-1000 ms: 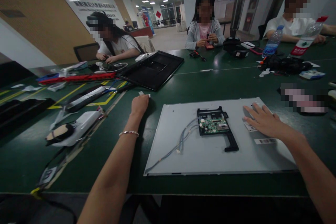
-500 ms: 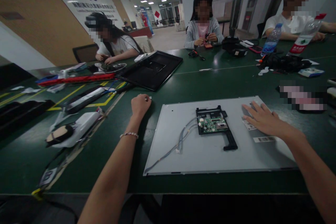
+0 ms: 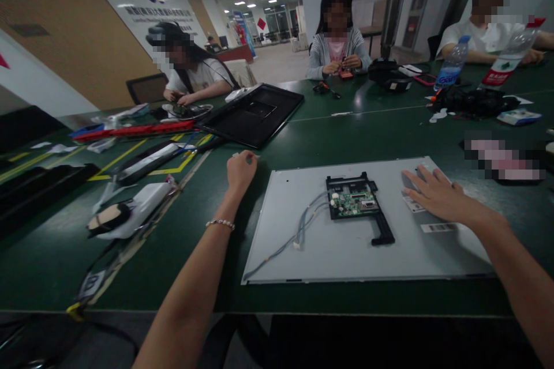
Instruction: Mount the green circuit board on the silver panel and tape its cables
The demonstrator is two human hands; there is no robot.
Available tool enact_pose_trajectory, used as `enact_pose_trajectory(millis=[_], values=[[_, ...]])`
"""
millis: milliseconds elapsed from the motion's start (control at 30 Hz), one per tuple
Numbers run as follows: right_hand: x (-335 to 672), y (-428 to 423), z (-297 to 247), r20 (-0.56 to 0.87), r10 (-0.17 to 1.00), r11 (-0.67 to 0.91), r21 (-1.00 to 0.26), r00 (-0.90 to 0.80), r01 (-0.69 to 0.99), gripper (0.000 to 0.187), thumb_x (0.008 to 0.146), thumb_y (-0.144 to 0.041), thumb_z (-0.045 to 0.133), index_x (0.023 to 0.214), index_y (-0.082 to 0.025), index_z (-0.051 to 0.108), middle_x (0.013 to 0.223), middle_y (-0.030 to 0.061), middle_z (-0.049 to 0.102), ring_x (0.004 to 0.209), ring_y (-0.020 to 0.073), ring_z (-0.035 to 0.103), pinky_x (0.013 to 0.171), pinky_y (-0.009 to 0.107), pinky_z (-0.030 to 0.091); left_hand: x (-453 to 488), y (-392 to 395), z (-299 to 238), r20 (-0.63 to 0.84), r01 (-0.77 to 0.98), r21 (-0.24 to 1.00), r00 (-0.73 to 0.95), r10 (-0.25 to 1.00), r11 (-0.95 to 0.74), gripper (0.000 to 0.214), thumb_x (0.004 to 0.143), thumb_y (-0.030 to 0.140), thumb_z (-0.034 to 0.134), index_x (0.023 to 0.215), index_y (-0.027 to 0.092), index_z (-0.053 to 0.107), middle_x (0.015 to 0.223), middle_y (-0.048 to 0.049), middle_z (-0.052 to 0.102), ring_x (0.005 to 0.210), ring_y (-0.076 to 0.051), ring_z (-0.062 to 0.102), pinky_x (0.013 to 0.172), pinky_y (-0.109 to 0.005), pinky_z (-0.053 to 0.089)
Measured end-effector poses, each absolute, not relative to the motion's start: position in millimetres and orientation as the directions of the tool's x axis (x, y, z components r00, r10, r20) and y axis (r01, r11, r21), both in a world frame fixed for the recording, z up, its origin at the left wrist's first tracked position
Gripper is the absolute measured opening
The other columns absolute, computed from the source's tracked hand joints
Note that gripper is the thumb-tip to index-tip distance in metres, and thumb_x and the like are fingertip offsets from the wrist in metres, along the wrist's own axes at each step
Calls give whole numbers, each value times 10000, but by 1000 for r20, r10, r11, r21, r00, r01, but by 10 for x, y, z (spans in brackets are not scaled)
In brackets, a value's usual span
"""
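A flat grey display panel (image 3: 281,259) lies back side up on the green table in front of me. On its middle sits a black plastic bracket (image 3: 383,230) with a green circuit board (image 3: 352,203), and grey-blue cables (image 3: 303,222) run from the board to the panel's lower left corner. My right hand (image 3: 437,193) rests on the panel's right part with fingers spread, beside white labels. Left of the panel, my left hand (image 3: 242,172) is closed at the table, with a small pale bit at its fingertips that I cannot make out.
A black monitor frame (image 3: 255,115) lies beyond my left hand. To the left are a white device (image 3: 142,204) and a black tray (image 3: 43,190). Bottles (image 3: 452,63), black cables (image 3: 471,102) and a phone (image 3: 504,158) lie to the right. Several people sit around the table.
My left hand has turned slightly, its closed fingers now pointing more upward. My right hand stays flat on the panel. The whole view has shifted a little.
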State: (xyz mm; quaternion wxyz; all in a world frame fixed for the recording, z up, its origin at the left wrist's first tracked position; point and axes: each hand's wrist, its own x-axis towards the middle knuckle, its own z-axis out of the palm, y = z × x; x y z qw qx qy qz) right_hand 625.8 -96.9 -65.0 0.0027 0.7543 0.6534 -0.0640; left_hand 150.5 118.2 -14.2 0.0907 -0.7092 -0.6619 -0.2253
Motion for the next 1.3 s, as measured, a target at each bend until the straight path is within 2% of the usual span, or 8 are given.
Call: enact_pose_trajectory(millis=[200,367,467,533,700,900,1167,1300], values=[[6289,-961,-675,-94,988,-129,-90,120,988,665,967,-603,195,1547,-295,305,1621,145,244,1415,476,284,972,740,368,1941,975,64,487,908,183,249,837,-377,265,931,225,491,1049,168,722,1005,-86,752,929,-229,680,845,-323,475],[6293,-953,-692,-91,988,-130,-89,122,988,675,967,-609,189,1547,-284,302,1618,158,243,1418,481,271,978,749,351,2613,581,229,502,709,5,608,615,-705,221,957,224,505,990,178,719,951,-76,753,882,-204,675,896,-350,456],[6293,-949,-694,-98,987,-138,-104,128,985,680,962,-624,180,1551,-302,289,1628,144,226,1421,483,264,987,748,343,3029,320,218,412,564,-105,774,481,-819,208,956,171,491,996,167,695,939,-69,747,875,-190,676,928,-358,434],[6292,-948,-689,-106,985,-147,-109,135,983,685,959,-632,174,1554,-310,280,1635,138,210,1428,484,250,997,750,329,3253,192,165,325,511,-159,835,444,-845,184,934,135,507,971,160,686,912,-68,740,875,-194,674,925,-360,427],[6276,-949,-656,-127,981,-161,-120,146,980,686,960,-629,170,1559,-310,271,1644,130,189,1439,475,235,1021,736,312,3543,103,3,177,494,-213,868,464,-843,144,885,90,550,882,145,682,874,-78,734,836,-194,671,898,-356,419],[6276,-947,-656,-120,983,-150,-113,136,982,694,959,-635,161,1560,-304,263,1641,140,192,1434,484,238,1011,746,315,3535,157,-54,154,498,-199,866,475,-844,190,907,114,514,860,138,697,854,-99,737,809,-199,670,790,-333,430],[6276,-965,-651,-107,986,-139,-139,125,980,700,957,-643,151,1555,-303,280,1636,147,209,1433,490,236,1002,759,318,3513,177,-75,167,460,-124,883,439,-879,232,906,120,509,850,135,734,856,-119,741,822,-211,691,764,-327,467],[6275,-970,-647,-104,987,-137,-146,122,980,703,955,-647,164,1554,-298,281,1640,142,202,1431,492,237,1005,760,315,3535,184,-87,175,493,-13,858,483,-870,231,900,141,535,958,149,759,952,-108,753,908,-217,697,797,-313,509]])
